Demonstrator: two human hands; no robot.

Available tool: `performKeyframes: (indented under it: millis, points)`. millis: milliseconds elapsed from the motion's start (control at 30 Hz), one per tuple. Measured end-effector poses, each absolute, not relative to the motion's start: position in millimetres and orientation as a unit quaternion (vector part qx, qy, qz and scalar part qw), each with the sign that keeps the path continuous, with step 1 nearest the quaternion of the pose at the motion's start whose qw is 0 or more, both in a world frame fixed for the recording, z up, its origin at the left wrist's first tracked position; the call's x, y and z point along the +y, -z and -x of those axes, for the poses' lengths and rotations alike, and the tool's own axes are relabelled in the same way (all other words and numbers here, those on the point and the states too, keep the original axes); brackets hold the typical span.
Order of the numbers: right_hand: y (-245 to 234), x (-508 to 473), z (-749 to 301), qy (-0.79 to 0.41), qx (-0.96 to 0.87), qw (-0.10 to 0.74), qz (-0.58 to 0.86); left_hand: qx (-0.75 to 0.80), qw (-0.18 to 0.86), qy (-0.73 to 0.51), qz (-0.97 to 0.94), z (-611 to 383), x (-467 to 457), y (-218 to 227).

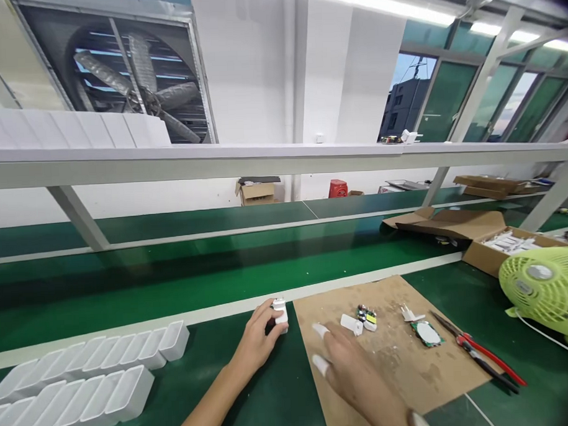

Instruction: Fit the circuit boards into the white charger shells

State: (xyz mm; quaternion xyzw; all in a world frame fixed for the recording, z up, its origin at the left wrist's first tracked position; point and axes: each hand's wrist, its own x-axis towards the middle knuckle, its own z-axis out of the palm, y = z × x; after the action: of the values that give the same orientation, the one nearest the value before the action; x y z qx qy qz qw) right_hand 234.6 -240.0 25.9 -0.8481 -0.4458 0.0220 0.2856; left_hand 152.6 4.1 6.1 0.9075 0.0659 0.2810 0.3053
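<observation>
My left hand (258,341) is closed around a small white plug-like part (280,312), holding it on the green bench near the pale strip at the conveyor's edge. My right hand (350,369) hovers over a brown cardboard sheet (410,370), its fingers stretched out and two fingertips covered in white caps; it holds nothing. Just beyond its fingertips lie a white casing piece (352,324) and a small circuit board (366,314). Further right on the sheet are a white pronged part (410,314) and a white oval cover (428,334).
Red-handled pliers (479,353) lie at the sheet's right edge. A lime-green fan (545,288) stands at the right, with an open carton of white parts (509,245) behind it. Two rows of white plastic trays (80,381) sit at the left. A green conveyor belt (197,266) runs across.
</observation>
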Motion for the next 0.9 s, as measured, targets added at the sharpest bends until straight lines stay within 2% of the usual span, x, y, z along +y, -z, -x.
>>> performKeyframes:
  millis: [167,300,400,500,600,667,733,800,900]
  points:
    - [8.0,-312.2,-249.4,-0.073,-0.385,0.187,0.901,0.059,0.324,-0.283,-0.901,-161.3,0.2,-0.1]
    - [11.1,-336.9,-265.3,-0.04,-0.342,0.143,0.928,0.059,0.321,-0.288,-0.9,-148.9,-5.9,-2.7]
    - [11.0,-340.2,-287.2,0.034,-0.353,0.161,0.921,0.076,0.262,-0.301,-0.914,-123.8,1.3,-16.3]
    - [18.8,-335.6,-318.8,0.087,-0.374,0.179,0.906,0.125,0.162,-0.368,-0.907,-88.6,30.8,-39.7]
    - [31.1,-326.1,-352.9,0.07,-0.349,0.161,0.921,0.21,0.047,-0.434,-0.875,-43.5,72.5,-60.9]
    - [34.6,-320.4,-371.5,0.028,-0.351,0.164,0.922,0.264,-0.009,-0.404,-0.876,-12.9,94.6,-65.1]
    - [29.2,-317.0,-383.0,0.0,-0.347,0.169,0.923,0.304,-0.029,-0.337,-0.89,10.0,106.8,-59.3]
    - [14.4,-314.8,-383.0,0.02,-0.325,0.184,0.928,0.322,-0.021,-0.294,-0.899,19.7,110.1,-47.4]
    - [-16.3,-305.4,-353.0,0.048,-0.298,0.261,0.917,0.313,0.011,-0.289,-0.905,10.1,103.9,-31.7]
